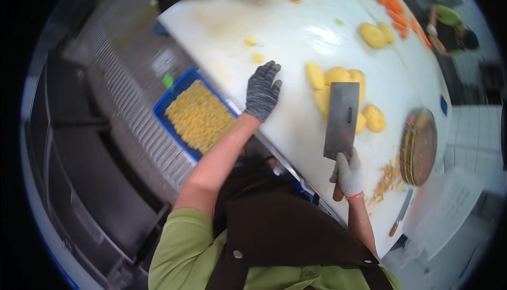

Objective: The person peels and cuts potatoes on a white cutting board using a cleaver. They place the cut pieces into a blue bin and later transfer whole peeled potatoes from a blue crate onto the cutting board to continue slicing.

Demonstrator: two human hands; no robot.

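Observation:
In a white glove, my right hand (348,175) grips the wooden handle of a broad cleaver (340,121). Its blade points away from me and hangs over or rests against a group of peeled potatoes (338,74), covering part of them. My left hand (262,92), in a dark grey knit glove, is held over the white table (288,110) near its left edge, fingers extended and nothing in them. Two small yellow pieces (257,58) lie just beyond its fingertips. One loose peeled potato (374,118) sits right of the blade.
Below the table's left edge stands a blue crate (182,83) of diced potato. To the right are a round chopping block (423,147), peelings (388,180) and a knife (402,212). Carrots (390,6) and two potatoes (373,35) lie farther back. Two co-workers (449,29) stand around the table.

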